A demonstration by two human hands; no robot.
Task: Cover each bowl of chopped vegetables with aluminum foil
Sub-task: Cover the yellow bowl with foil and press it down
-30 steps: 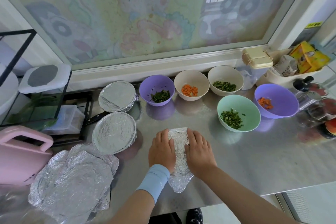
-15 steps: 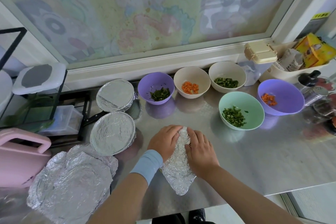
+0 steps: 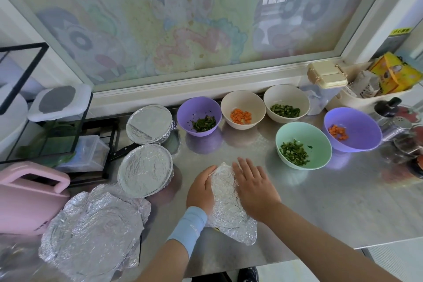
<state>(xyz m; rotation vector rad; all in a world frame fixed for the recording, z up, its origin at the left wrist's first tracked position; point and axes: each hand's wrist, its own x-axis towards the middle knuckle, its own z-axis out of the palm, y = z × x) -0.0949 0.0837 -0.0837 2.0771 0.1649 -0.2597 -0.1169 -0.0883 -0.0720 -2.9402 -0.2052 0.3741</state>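
Crinkled silver aluminium foil sheet (image 3: 226, 199) is lying on the stainless-steel counter (image 3: 320, 201), and I am flattening it with both hands. Change noted against a second ago: the sheet was a narrow folded strip pinched between my palms; it is now spreading wider, with a broad lobe showing toward my body and my hands parting over it. Judgement: the sheet is being opened out to bowl size, so the next covering is being prepared, not yet applied.

My left hand (image 3: 201, 192), with a pale blue wristband (image 3: 188, 224), is pressing on the sheet's left edge, fingers curled slightly, gripping nothing. My right hand (image 3: 254, 183) is lying open and flat on the sheet's right side, fingers extended, also gripping nothing.

Positions relative to the sheet:
- Two foil-covered round bowls, one (image 3: 145, 169) just to the left, one (image 3: 150, 123) beyond it.
- Five uncovered bowls on the far side: purple plastic bowl of chopped greens (image 3: 199, 115), beige bowl of diced carrot (image 3: 243, 110), beige bowl of chopped greens (image 3: 286, 103), mint-green bowl of chopped greens (image 3: 303, 145), second purple bowl of diced carrot (image 3: 352, 129). The mint-green one is sitting nearest, to the far right.
- Stack of spare crumpled foil sheets (image 3: 91, 233) to the near left.

Tally: two covered, five remaining.
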